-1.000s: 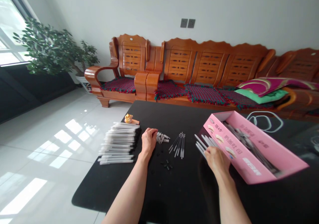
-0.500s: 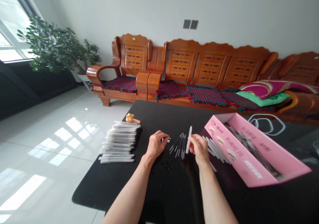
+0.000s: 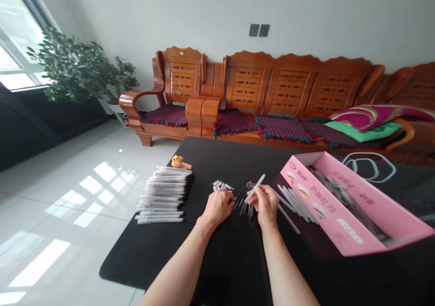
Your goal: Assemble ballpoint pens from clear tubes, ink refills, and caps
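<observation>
Held between the thumb and fingers of my right hand (image 3: 265, 202) is a whitish pen barrel (image 3: 255, 188), tilted up to the right. My left hand (image 3: 220, 207) is closed at the left edge of a fan of pen refills (image 3: 242, 201); what its fingertips hold, if anything, is hidden. Small white pen caps (image 3: 222, 186) lie just beyond my left hand. Dark little plugs (image 3: 231, 228) rest on the table below it, hard to make out. More pale barrels (image 3: 296, 204) lie to the right of my right hand.
A row of pens with black ends (image 3: 165, 195) lies on the black table (image 3: 136, 256) at left, with a small yellow figurine (image 3: 177, 161) behind. The pink box (image 3: 326, 201) at right holds grey sticks. A wooden sofa (image 3: 244, 84) stands beyond.
My left hand has moved right and nearer, away from the white caps, to the refills. My right hand has shifted left with the barrel, which now leans further over.
</observation>
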`<control>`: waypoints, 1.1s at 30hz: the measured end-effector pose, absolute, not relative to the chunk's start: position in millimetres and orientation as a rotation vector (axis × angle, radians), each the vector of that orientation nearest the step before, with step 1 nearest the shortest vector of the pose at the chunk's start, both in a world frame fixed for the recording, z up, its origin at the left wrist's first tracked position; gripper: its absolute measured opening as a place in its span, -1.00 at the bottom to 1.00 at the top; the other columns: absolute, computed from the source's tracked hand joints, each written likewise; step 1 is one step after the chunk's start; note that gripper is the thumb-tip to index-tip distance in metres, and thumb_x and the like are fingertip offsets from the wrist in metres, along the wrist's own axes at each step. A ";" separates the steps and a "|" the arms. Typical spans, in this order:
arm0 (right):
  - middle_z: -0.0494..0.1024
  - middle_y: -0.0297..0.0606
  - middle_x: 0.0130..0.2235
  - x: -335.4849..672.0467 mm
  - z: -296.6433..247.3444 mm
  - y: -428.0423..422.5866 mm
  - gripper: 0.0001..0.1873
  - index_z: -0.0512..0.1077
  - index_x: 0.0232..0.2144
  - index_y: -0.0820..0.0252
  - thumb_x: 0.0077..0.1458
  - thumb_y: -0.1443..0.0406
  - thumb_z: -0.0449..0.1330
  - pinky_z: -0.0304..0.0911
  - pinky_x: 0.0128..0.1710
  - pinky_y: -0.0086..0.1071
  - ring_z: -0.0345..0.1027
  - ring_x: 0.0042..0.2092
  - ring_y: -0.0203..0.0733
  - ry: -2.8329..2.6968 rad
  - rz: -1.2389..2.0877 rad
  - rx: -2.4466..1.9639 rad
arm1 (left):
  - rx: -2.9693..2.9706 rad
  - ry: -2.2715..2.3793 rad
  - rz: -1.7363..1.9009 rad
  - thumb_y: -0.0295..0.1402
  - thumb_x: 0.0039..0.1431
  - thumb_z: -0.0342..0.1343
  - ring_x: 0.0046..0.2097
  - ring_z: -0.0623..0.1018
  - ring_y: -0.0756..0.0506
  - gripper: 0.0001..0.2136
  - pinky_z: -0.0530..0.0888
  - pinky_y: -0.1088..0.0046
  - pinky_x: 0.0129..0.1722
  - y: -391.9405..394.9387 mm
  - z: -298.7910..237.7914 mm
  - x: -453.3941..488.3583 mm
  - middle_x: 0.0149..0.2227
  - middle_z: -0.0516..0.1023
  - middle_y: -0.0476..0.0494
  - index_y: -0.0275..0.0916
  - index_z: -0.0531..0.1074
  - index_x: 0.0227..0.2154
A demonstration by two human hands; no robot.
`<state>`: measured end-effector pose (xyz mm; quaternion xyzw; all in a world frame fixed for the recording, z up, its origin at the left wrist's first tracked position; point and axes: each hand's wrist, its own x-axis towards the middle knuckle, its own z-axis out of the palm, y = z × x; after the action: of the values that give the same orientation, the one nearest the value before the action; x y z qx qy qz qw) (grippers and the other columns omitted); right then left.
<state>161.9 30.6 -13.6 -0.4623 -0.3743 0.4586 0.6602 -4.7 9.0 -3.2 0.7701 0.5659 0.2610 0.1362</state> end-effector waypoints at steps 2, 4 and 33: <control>0.60 -0.21 -0.51 163.1 -14.6 32.8 -0.70 0.37 -0.34 0.27 -0.06 0.19 0.32 -0.02 -0.79 -0.57 0.34 -0.69 -0.32 -0.828 1.032 -1.027 | 2.248 1.687 0.724 -0.47 0.10 0.12 -0.41 0.48 -0.09 -0.89 0.34 0.43 -0.40 9.0 -3.8 -2.2 -0.37 0.53 -0.16 -0.20 0.52 -0.46; 0.61 -0.21 -0.49 164.7 -15.9 34.8 -0.64 0.38 -0.26 0.29 -0.10 0.22 0.34 0.04 -0.78 -0.55 0.37 -0.66 -0.29 -0.808 1.038 -1.001 | 2.268 1.733 0.688 -0.47 0.13 0.08 -0.42 0.48 -0.09 -0.87 0.34 0.43 -0.41 8.9 -4.6 0.8 -0.35 0.53 -0.19 -0.22 0.50 -0.47; 0.65 -0.22 -0.45 194.5 -21.2 51.7 -0.59 0.39 -0.23 0.25 -0.19 0.33 0.39 0.35 -0.63 -0.50 0.51 -0.53 -0.21 -0.512 0.963 -0.798 | 2.091 1.456 1.076 -0.53 0.20 0.00 -0.41 0.41 0.01 -0.87 0.30 0.52 -0.34 17.8 -1.6 -24.9 -0.45 0.43 -0.01 -0.25 0.37 -0.44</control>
<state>194.5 51.7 -21.2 -0.3692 -0.2371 0.4455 0.7804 -24.9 17.8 -1.6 0.7427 0.5173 0.3821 0.1869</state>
